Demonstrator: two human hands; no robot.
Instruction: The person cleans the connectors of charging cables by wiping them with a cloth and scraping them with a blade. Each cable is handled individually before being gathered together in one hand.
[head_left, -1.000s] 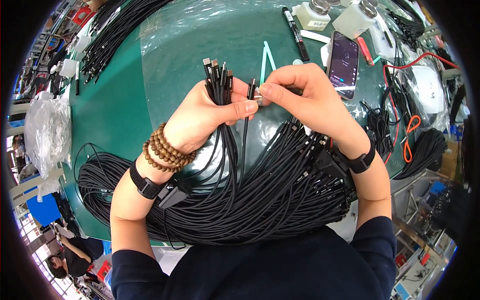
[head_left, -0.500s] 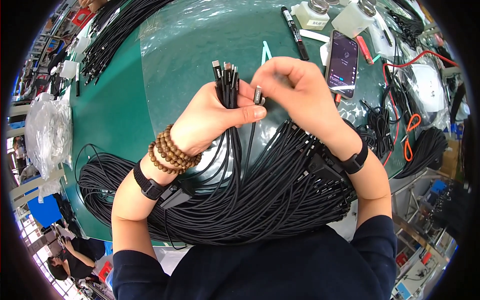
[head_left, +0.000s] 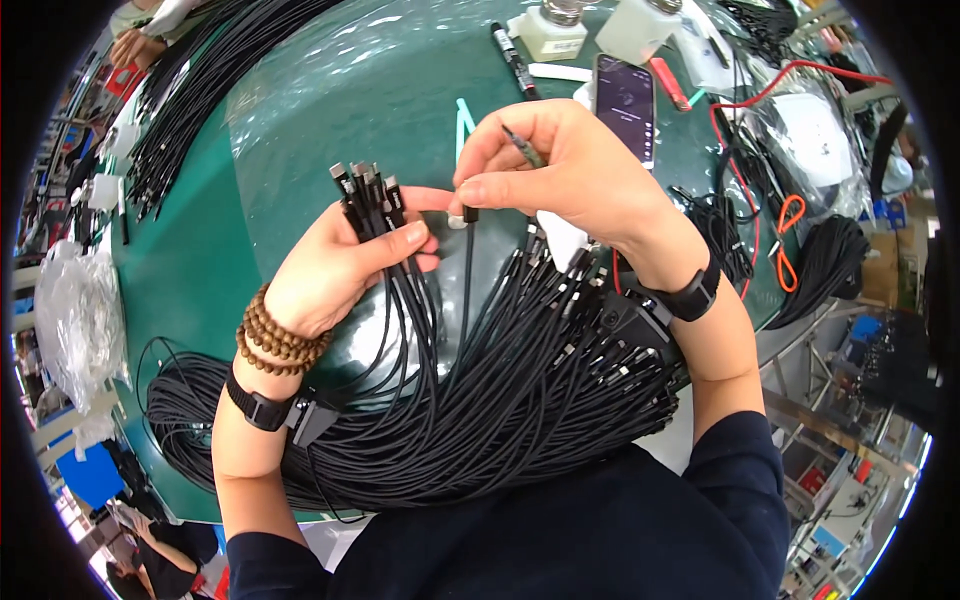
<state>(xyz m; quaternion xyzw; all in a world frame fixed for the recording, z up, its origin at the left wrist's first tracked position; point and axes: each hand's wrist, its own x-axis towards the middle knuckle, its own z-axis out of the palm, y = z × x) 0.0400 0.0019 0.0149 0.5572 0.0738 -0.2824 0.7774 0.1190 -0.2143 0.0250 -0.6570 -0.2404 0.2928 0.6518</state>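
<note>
My left hand (head_left: 330, 255) is closed around a bunch of black cables (head_left: 405, 290), whose metal-tipped plugs (head_left: 370, 190) stick up above the thumb. Its forefinger reaches toward a single black cable (head_left: 468, 290). Thumb and fingertips of my right hand (head_left: 570, 170) pinch that cable at its plug end (head_left: 470, 213), which they partly cover. A slim, dark pointed tool (head_left: 522, 146) also lies within the right hand; its kind is unclear. Below both hands, a thick pile of black cables (head_left: 480, 430) stretches across the table's near side, many plugs (head_left: 610, 350) at its right.
At the back stand two squat bottles (head_left: 553, 32) near a black marker (head_left: 513, 60), a phone (head_left: 624, 108) and a red tool (head_left: 670, 84). More cables (head_left: 190, 100) lie far left, beside a plastic bag (head_left: 80, 320). An orange loop (head_left: 788, 240) is at right. Another person's hand (head_left: 135, 48) shows far left.
My right hand has come down onto the single cable and now pinches its plug end, where the left fingers held it before. The left hand with the bunch has shifted left, away from it.
</note>
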